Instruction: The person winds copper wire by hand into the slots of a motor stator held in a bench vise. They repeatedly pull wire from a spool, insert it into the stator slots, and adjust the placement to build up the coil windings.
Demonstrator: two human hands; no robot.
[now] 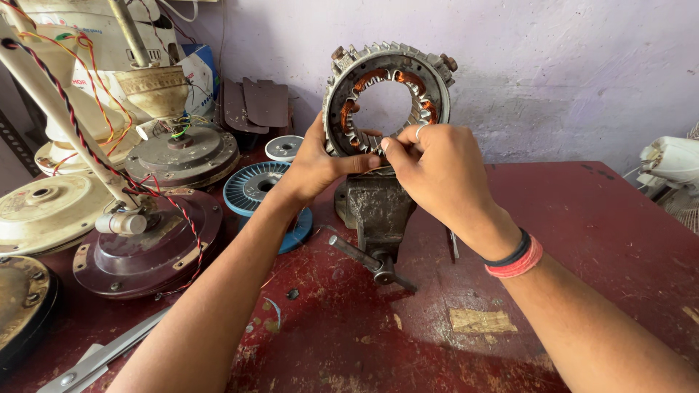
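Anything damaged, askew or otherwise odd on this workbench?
The red table is badly worn: paint chipped and scraped, with a bare patch near the front. The stator ring stands upright in the vise, copper windings filling only part of its slots. Both hands, left hand and right hand, work at its lower edge.

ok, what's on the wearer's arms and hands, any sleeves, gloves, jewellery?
No gloves and no sleeves in view; both forearms are bare. The right hand has a silver ring on one finger, and its wrist carries a black band next to a pinkish-red thread band. The left hand wears nothing.

Bare table [582, 240] right of the vise [377, 211] is passable (fan motors [145, 247] crowd the left).
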